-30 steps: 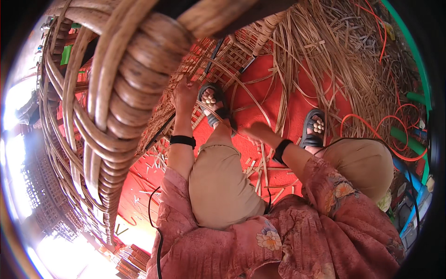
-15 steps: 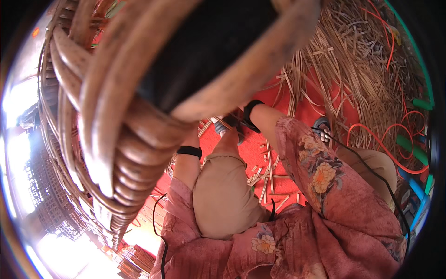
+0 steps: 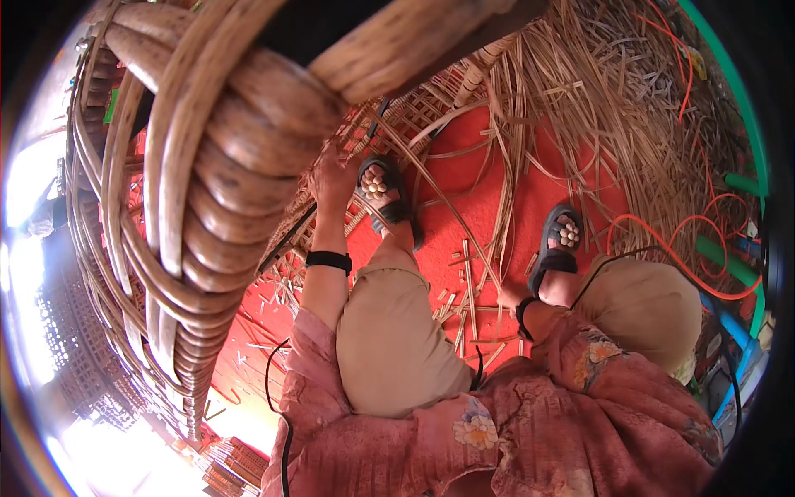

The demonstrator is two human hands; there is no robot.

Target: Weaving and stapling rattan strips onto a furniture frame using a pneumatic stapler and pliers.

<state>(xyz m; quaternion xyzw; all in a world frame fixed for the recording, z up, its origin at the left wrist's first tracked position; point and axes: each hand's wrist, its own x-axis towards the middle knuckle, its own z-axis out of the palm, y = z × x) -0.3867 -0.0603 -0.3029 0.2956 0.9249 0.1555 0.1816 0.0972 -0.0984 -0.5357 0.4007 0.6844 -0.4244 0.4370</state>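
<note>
A large brown wicker piece [image 3: 248, 166], with a thick wrapped edge, looms close on the left and across the top. Beyond it is an open lattice of woven strips [image 3: 431, 103]. My left hand [image 3: 333, 180] is up against this weave beside the thick edge; its fingertips are partly hidden, so their grip is unclear. One long thin rattan-like strip [image 3: 447, 203] runs from the weave down toward my right knee. At its near end my right hand [image 3: 515, 294] is closed on it, low over the floor.
Loose strips [image 3: 629, 141] are heaped at the far right. Short offcuts [image 3: 468, 290] lie on the red floor covering [image 3: 431, 240] between my sandalled feet. An orange hose [image 3: 662, 240] curls on the right near green and blue tubes [image 3: 737, 257]. Black cords hang beside my arms.
My right hand has moved from behind the wicker edge toward me and to the right, with the strip now stretched out. The wicker edge sits higher in view, uncovering my left hand and feet.
</note>
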